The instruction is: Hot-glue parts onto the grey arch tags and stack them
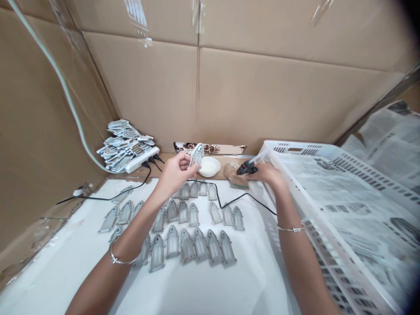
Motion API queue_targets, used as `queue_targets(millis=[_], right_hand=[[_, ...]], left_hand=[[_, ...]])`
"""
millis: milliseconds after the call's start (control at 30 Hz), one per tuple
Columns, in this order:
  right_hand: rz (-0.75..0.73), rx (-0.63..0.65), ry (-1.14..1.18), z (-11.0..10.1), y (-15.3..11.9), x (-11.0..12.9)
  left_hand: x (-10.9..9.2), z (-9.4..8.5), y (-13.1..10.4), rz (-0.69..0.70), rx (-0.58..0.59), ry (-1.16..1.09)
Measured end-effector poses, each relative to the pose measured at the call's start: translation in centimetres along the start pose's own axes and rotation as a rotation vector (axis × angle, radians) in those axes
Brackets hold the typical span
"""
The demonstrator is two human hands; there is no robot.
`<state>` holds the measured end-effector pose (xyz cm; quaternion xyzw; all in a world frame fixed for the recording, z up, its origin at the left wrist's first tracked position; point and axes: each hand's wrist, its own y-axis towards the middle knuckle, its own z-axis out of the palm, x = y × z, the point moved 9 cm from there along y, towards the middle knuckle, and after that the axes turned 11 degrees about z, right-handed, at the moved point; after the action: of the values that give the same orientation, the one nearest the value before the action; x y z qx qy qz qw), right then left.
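My left hand holds up a small grey, arch-shaped piece between thumb and fingers, just left of a white bowl. My right hand is closed on a black glue gun with a clear stick at its back. The gun is over a brown, crumpled block at the back of the table. Several similar grey pieces lie in rows on the white surface below my hands. My left forearm hides some of them.
A heap of pale pieces sits at the back left beside a white power strip. A black cable crosses the surface. At the right stands a white plastic crate lined with newspaper. Cardboard walls enclose the back and left.
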<state>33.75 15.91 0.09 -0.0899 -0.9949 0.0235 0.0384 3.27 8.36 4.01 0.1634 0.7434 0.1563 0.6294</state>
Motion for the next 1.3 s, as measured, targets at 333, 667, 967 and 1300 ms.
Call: queue_targets(millis=[333, 667, 967, 1300], right_hand=[[0.035, -0.027, -0.018, -1.1, -0.3, -1.3], [-0.486, -0.294, 0.749, -7.9, -8.3, 6.6], [-0.772, -0.392, 0.600, -8.6, -11.4, 9.4], [-0.770, -0.453, 0.539, -8.0, -11.3, 9.6]], left_hand=[[-0.4, -0.2, 0.0, 0.059, 0.019, 0.159], [-0.3, -0.9, 0.3, 0.031, -0.085, -0.048], [0.4, -0.6, -0.1, -0.084, -0.113, -0.205], [0.0, -0.1, -0.4, -0.089, -0.126, -0.235]])
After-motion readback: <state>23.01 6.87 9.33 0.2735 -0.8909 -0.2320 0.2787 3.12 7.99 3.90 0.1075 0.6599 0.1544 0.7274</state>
